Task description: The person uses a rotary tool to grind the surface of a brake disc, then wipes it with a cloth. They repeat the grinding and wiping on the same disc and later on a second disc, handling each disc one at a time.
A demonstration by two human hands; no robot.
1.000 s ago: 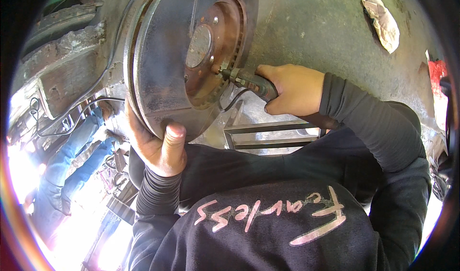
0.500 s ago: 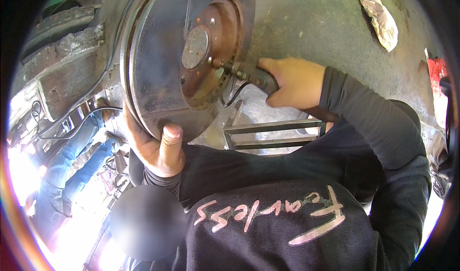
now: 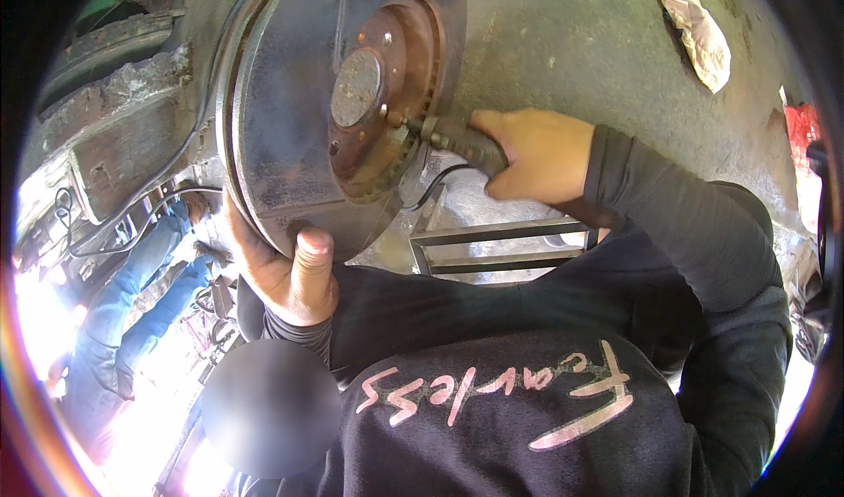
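Observation:
A large brake disc [image 3: 286, 137] stands tilted on edge in front of me, its rusty hub face [image 3: 360, 88] toward the right. My left hand [image 3: 294, 282] is closed on the disc's lower rim, the thumb on the near face and the other fingers hidden behind it. In my right hand [image 3: 541, 154] is a dark die grinder [image 3: 466, 143] with a black cord [image 3: 431, 189]. Its slim nose points left into the recessed hub, close to the bolt holes. Whether the tip touches the metal I cannot tell.
Beneath my right forearm stands a metal frame [image 3: 501, 232]. A pale crumpled cloth or glove [image 3: 699, 31] lies on the floor at the far right. At left are a concrete block [image 3: 132, 159], a long cable [image 3: 207, 93] and a person's blue-trousered legs [image 3: 141, 295].
The grinder's nose has shifted slightly within the hub, and its cord has swung a little. The disc has moved a touch leftward in my left hand; both grips stay the same.

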